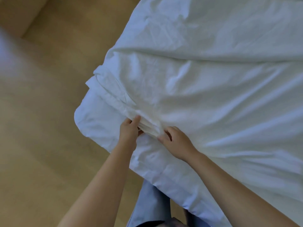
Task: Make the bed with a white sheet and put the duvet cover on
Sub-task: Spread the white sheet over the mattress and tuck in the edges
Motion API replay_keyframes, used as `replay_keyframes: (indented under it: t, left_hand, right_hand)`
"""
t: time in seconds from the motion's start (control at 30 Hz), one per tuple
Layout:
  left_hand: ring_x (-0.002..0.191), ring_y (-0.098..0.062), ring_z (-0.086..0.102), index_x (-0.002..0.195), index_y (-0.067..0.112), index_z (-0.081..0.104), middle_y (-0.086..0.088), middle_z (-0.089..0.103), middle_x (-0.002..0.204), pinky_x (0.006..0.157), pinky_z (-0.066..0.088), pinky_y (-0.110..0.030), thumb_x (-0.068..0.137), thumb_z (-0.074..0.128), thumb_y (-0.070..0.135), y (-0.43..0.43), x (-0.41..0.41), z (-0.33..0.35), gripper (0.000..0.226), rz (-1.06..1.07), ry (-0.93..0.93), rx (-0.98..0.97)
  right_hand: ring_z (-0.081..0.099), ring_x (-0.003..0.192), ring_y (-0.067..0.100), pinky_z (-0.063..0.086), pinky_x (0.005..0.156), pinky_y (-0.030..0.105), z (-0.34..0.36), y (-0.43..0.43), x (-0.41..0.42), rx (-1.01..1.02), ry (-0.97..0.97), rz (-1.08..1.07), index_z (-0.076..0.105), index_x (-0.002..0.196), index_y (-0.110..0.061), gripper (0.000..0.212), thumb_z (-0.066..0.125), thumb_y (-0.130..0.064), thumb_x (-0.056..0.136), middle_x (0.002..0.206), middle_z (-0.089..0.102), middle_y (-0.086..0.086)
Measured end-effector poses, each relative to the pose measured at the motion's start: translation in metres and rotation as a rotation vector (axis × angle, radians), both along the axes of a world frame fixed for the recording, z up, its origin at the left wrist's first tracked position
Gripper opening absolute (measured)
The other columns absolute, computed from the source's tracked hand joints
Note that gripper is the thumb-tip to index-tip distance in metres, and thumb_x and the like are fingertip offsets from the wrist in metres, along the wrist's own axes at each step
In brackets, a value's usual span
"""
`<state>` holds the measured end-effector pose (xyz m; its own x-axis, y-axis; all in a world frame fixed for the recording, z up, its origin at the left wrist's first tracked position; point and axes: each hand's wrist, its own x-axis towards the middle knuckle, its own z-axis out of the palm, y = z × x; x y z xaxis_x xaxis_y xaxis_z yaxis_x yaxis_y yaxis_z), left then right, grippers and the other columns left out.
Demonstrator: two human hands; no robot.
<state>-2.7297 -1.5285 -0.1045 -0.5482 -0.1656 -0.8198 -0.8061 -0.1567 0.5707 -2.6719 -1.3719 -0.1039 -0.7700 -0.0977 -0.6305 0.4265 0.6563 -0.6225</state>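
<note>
A white duvet cover (pixel 205 82) lies wrinkled across the bed and fills the right side of the view. Its layered hem (pixel 113 90) runs along the near left corner of the bed. My left hand (pixel 130 131) pinches a bunched fold of that hem between thumb and fingers. Just to the right, my right hand (pixel 174 141) grips the same bunch with curled fingers. Under the cover, the white sheet (pixel 91 123) shows at the rounded mattress corner. What lies inside the cover is hidden.
A tan wooden floor (pixel 49 112) spreads left of the bed. A blurred pale shape (pixel 6 54) sits at the far left edge. My legs in light blue trousers (pixel 150 205) stand against the bed's near edge.
</note>
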Motion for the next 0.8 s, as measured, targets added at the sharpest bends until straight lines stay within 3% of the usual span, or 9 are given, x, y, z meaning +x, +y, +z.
replay_keyframes:
  t: [0.1, 0.23, 0.3, 0.4, 0.57, 0.7, 0.8]
  left_hand:
    - [0.088, -0.021, 0.068, 0.105, 0.012, 0.062, -0.006, 0.071, 0.097, 0.064, 0.055, -0.026, 0.096, 0.051, 0.016, -0.011, 0.012, -0.003, 0.015, 0.067, -0.015, 0.067]
    - [0.076, -0.016, 0.071, 0.100, 0.013, 0.064, -0.001, 0.074, 0.083, 0.060, 0.054, -0.023, 0.096, 0.049, 0.014, -0.021, 0.020, -0.004, 0.015, 0.074, -0.002, 0.186]
    - [0.079, -0.016, 0.070, 0.103, 0.013, 0.064, -0.002, 0.074, 0.086, 0.063, 0.054, -0.024, 0.096, 0.049, 0.014, -0.024, 0.020, -0.004, 0.017, 0.059, 0.004, 0.220]
    - [0.084, -0.018, 0.069, 0.104, 0.014, 0.064, -0.002, 0.073, 0.093, 0.070, 0.053, -0.027, 0.095, 0.051, 0.015, -0.027, 0.022, -0.005, 0.016, 0.100, -0.012, 0.230]
    - [0.088, -0.018, 0.066, 0.096, 0.018, 0.064, -0.002, 0.070, 0.098, 0.067, 0.051, -0.024, 0.094, 0.056, 0.017, -0.025, 0.026, -0.004, 0.009, 0.142, -0.026, 0.116]
    - [0.078, -0.014, 0.062, 0.086, 0.018, 0.063, 0.002, 0.065, 0.086, 0.061, 0.048, -0.022, 0.091, 0.061, 0.020, -0.019, 0.026, -0.002, 0.005, 0.088, 0.031, -0.113]
    - [0.071, -0.011, 0.061, 0.080, 0.016, 0.062, 0.003, 0.063, 0.077, 0.059, 0.049, -0.021, 0.091, 0.060, 0.024, -0.016, 0.025, 0.003, 0.014, 0.057, 0.094, -0.161]
  right_hand:
    - [0.048, 0.068, -0.001, 0.034, 0.060, 0.019, 0.004, -0.016, -0.018, -0.145, 0.025, -0.196, 0.053, 0.082, -0.025, 0.011, 0.055, -0.031, 0.092, 0.079, 0.051, -0.013]
    - [0.047, 0.073, 0.001, 0.036, 0.063, 0.017, 0.004, -0.031, -0.025, -0.109, 0.047, -0.080, 0.055, 0.096, -0.020, 0.018, 0.064, -0.032, 0.086, 0.085, 0.047, -0.012]
    - [0.044, 0.066, 0.003, 0.034, 0.060, 0.019, 0.003, -0.034, -0.025, -0.071, 0.080, -0.096, 0.052, 0.085, -0.017, 0.012, 0.058, -0.026, 0.091, 0.077, 0.047, -0.010]
    - [0.040, 0.059, 0.006, 0.032, 0.050, 0.013, 0.005, -0.032, -0.027, -0.071, 0.105, -0.306, 0.044, 0.076, -0.017, 0.022, 0.047, -0.019, 0.097, 0.068, 0.045, -0.007]
    - [0.037, 0.059, 0.007, 0.031, 0.049, 0.014, 0.010, -0.025, -0.032, -0.058, 0.094, -0.422, 0.041, 0.076, -0.017, 0.024, 0.039, -0.020, 0.099, 0.070, 0.043, -0.005]
    - [0.035, 0.057, 0.010, 0.029, 0.052, 0.024, 0.010, -0.019, -0.035, -0.075, 0.096, -0.401, 0.042, 0.073, -0.014, 0.026, 0.045, -0.020, 0.098, 0.065, 0.040, -0.004]
    - [0.035, 0.056, 0.010, 0.029, 0.053, 0.025, 0.008, -0.019, -0.032, -0.080, 0.094, -0.394, 0.042, 0.069, -0.014, 0.029, 0.049, -0.021, 0.096, 0.062, 0.040, -0.004]
